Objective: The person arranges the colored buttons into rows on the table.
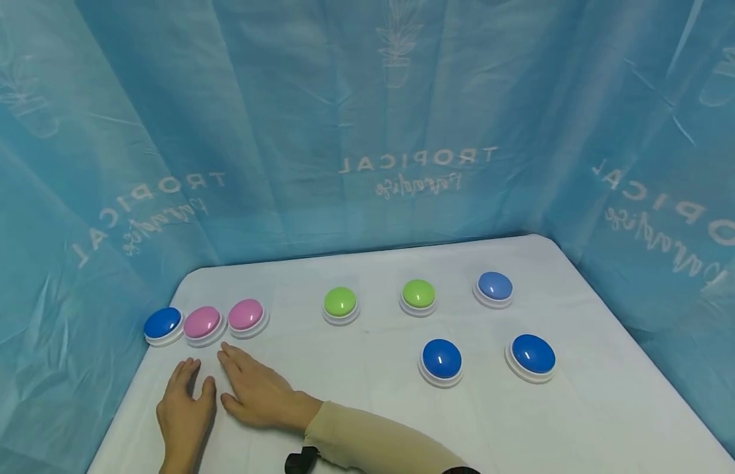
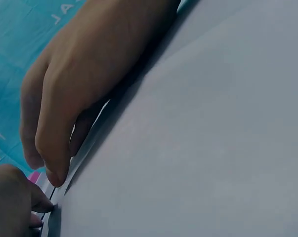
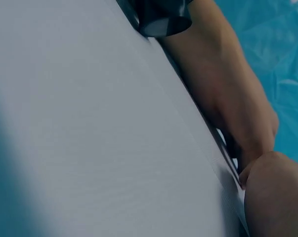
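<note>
Released at the Left

My left hand (image 1: 186, 416) and right hand (image 1: 263, 394) are just on the near side of the left pink button (image 1: 202, 322), fingers relaxed and released. The right pink button (image 1: 245, 315) sits beside it on the white table (image 1: 373, 355), a blue button (image 1: 163, 323) to their left (green buttons (image 1: 340, 301) and three more blue ones (image 1: 442, 359) stand rightward).

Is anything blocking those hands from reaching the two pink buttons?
Nothing visible is. In the head view, only white tabletop shows between the left hand or right hand and the left pink button and right pink button. The leftmost blue button sits beside them, not in between.
</note>
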### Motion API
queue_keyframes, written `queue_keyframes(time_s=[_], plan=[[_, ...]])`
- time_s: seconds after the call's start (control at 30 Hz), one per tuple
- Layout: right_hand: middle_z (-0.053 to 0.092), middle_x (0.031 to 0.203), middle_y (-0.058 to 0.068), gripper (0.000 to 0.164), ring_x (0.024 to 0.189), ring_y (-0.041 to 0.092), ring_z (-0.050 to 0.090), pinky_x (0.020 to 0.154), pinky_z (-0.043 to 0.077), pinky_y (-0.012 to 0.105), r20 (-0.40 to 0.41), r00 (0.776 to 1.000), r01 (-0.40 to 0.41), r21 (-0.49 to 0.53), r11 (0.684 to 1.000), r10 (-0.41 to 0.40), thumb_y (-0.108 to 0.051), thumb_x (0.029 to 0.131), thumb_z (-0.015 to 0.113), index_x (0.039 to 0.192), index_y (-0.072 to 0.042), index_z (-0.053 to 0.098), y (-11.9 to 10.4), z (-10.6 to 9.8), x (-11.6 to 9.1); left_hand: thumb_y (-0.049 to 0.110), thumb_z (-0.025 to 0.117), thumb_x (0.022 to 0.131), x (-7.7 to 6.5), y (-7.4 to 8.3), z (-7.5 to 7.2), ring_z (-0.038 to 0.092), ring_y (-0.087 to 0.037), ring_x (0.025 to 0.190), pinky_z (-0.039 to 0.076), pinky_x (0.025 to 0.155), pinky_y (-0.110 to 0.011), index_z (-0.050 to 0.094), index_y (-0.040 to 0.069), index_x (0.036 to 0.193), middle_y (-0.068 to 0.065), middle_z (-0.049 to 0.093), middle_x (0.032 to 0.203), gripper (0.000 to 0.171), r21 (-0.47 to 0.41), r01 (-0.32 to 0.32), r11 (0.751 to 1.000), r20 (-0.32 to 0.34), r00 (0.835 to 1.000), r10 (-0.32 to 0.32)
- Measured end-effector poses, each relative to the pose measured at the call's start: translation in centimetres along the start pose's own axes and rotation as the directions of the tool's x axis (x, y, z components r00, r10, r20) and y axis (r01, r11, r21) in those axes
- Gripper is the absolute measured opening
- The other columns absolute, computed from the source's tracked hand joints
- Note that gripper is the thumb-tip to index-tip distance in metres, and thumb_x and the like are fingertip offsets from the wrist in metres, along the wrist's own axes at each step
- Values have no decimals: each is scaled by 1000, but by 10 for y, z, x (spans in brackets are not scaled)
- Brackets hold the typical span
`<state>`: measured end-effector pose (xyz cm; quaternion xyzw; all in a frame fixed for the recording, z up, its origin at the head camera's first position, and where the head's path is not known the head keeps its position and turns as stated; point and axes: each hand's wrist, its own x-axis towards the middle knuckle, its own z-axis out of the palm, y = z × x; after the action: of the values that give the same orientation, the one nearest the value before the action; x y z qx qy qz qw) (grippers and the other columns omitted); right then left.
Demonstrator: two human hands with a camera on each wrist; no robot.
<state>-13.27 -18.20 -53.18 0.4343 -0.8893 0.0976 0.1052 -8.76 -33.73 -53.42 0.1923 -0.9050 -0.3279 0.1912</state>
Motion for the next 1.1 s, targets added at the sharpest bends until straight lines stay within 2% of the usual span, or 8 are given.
queue_keyframes(time_s=[0.17,0.3,0.47,0.57,0.67,0.73,0.9,1.1], plan=[[24,174,13,79,162,18,24,129,17,19,28,1000,-12,-25,1000,12,-42,105,54,165,0,25,-16,7,23,8,60,98,7,-9,-11,34,-50,152,21,119,-74,52,-11,145,-35,43,156,51,-6,79,997,-23,997,-79],[18,176,13,87,163,15,19,127,14,14,58,997,-49,23,999,48,-45,104,56,167,0,16,-30,11,38,13,57,100,11,-18,-20,28,-49,155,17,123,-70,43,-9,152,-35,38,160,59,-15,173,985,-20,985,-173],[13,177,16,96,162,14,16,124,13,11,85,996,-50,105,993,41,-45,101,60,167,3,8,-50,16,45,18,54,100,7,-29,-31,25,-52,154,14,126,-67,31,-5,161,-34,34,163,68,-23,301,953,-34,953,-302],[14,176,17,98,161,14,16,123,13,10,83,996,-38,123,992,28,-46,100,61,167,3,8,-58,18,49,20,53,100,6,-32,-38,24,-52,155,14,126,-67,29,-4,162,-32,32,165,71,-32,346,938,-51,936,-347],[13,177,14,100,161,12,17,123,13,10,83,995,-57,121,991,47,-46,99,63,167,1,8,-59,17,51,21,54,100,8,-31,-39,23,-51,155,13,127,-66,29,-4,162,-32,32,165,71,-36,337,941,-50,940,-339],[13,177,13,100,161,12,19,124,15,11,71,995,-74,120,990,66,-45,98,65,168,0,8,-56,15,52,20,55,99,11,-30,-37,24,-51,155,13,127,-66,31,-5,161,-33,34,163,71,-40,307,951,-54,949,-309],[18,176,13,97,161,15,24,126,20,15,-14,993,-111,155,982,115,-38,96,68,167,0,14,-47,15,54,17,58,97,17,-24,-28,30,-52,151,15,126,-67,37,-7,158,-35,41,158,69,-46,232,972,-72,969,-235],[26,173,16,91,160,18,29,127,24,21,-99,985,-124,158,980,141,-33,96,68,165,2,21,-41,21,54,16,60,97,19,-21,-19,31,-52,151,17,124,-68,40,-5,157,-32,43,159,67,-62,190,980,-69,979,-194]])
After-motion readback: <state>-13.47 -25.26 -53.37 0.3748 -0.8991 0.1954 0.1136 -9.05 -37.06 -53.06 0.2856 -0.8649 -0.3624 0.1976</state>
